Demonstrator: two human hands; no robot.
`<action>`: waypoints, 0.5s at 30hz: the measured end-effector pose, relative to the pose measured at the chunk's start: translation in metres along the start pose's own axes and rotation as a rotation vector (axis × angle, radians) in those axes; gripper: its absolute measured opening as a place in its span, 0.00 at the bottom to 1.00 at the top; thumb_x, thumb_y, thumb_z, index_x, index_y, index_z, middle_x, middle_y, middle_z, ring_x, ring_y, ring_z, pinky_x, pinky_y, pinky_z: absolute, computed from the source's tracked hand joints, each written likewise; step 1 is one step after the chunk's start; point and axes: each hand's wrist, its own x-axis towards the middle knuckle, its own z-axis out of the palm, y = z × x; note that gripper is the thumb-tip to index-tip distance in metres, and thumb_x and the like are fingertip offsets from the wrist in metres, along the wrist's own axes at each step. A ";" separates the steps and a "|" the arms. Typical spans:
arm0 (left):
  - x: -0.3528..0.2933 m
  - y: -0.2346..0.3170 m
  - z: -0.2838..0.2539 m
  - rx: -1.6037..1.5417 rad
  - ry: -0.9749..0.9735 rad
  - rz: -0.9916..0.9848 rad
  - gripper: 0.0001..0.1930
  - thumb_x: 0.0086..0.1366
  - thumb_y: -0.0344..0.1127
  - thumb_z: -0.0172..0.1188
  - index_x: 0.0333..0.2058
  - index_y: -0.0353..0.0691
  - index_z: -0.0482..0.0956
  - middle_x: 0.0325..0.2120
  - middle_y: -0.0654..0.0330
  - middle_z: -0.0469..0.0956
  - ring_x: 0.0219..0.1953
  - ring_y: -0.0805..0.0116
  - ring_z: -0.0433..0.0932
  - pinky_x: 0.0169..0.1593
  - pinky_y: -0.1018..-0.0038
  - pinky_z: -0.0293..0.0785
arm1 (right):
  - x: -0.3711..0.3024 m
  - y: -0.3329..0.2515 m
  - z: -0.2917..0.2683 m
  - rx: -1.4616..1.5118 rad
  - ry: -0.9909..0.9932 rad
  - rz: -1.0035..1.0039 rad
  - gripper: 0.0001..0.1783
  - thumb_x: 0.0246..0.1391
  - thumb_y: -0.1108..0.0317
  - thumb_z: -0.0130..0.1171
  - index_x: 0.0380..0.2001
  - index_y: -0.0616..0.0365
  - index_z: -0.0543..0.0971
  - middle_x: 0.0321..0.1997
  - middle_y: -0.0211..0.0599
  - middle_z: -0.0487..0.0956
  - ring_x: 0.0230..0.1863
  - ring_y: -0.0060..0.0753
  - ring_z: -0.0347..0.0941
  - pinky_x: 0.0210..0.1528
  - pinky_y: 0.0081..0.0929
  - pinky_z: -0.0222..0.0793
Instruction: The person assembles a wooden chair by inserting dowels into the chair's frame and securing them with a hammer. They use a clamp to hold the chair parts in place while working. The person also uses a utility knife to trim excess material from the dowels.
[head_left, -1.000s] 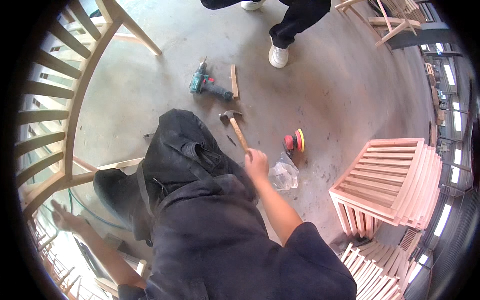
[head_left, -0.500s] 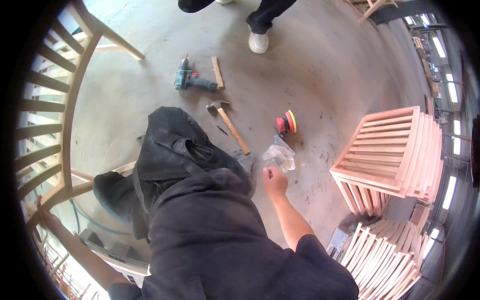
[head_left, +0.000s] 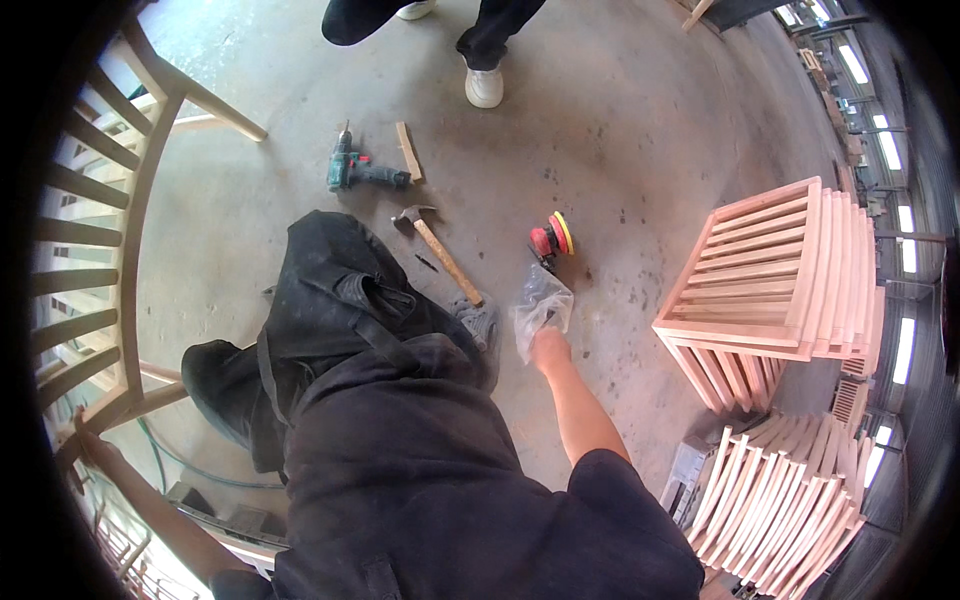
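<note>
My right hand (head_left: pixel 550 346) is at the mouth of a clear plastic bag (head_left: pixel 548 298) on the floor beside my shoe (head_left: pixel 476 322). The crumpled plastic covers its fingers, so their pose is hidden, and what the bag contains cannot be made out. At the far left, my left hand (head_left: pixel 92 447) grips the lower frame of a pale wooden chair (head_left: pixel 132 250) with a slatted back. Just beyond the bag lies a red sander (head_left: pixel 550 236) with a yellow pad edge.
A hammer (head_left: pixel 446 260), a green cordless drill (head_left: pixel 358 172) and a wood strip (head_left: pixel 408 151) lie ahead. Stacked slatted frames (head_left: pixel 760 270) and curved wooden pieces (head_left: pixel 775 510) stand at right. Another person's shoe (head_left: pixel 484 86) is at the top. A hose (head_left: pixel 200 472) runs at left.
My right hand has moved forward from beside the bag into its mouth, and the plastic now drapes over the fingers. The view has shifted slightly; my left hand stays on the chair.
</note>
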 end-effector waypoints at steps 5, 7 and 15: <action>-0.002 0.026 0.004 -0.087 0.063 -0.192 0.20 0.70 0.48 0.55 0.46 0.37 0.85 0.50 0.53 0.81 0.55 0.59 0.77 0.63 0.65 0.68 | 0.017 0.005 0.009 0.431 0.442 0.324 0.10 0.58 0.67 0.57 0.42 0.53 0.82 0.42 0.50 0.84 0.44 0.55 0.81 0.46 0.49 0.76; 0.000 0.033 0.007 -0.079 0.066 -0.270 0.19 0.66 0.46 0.59 0.45 0.37 0.85 0.49 0.55 0.80 0.54 0.60 0.77 0.62 0.65 0.68 | 0.025 0.004 0.008 0.401 0.409 0.428 0.11 0.59 0.66 0.56 0.43 0.52 0.81 0.42 0.49 0.85 0.45 0.54 0.81 0.46 0.50 0.77; 0.004 0.008 -0.001 -0.200 0.095 -0.091 0.17 0.61 0.42 0.65 0.43 0.37 0.86 0.48 0.56 0.81 0.51 0.62 0.78 0.61 0.65 0.70 | 0.055 0.023 0.006 0.322 0.253 0.537 0.10 0.58 0.61 0.60 0.38 0.51 0.84 0.41 0.48 0.85 0.44 0.54 0.82 0.47 0.48 0.76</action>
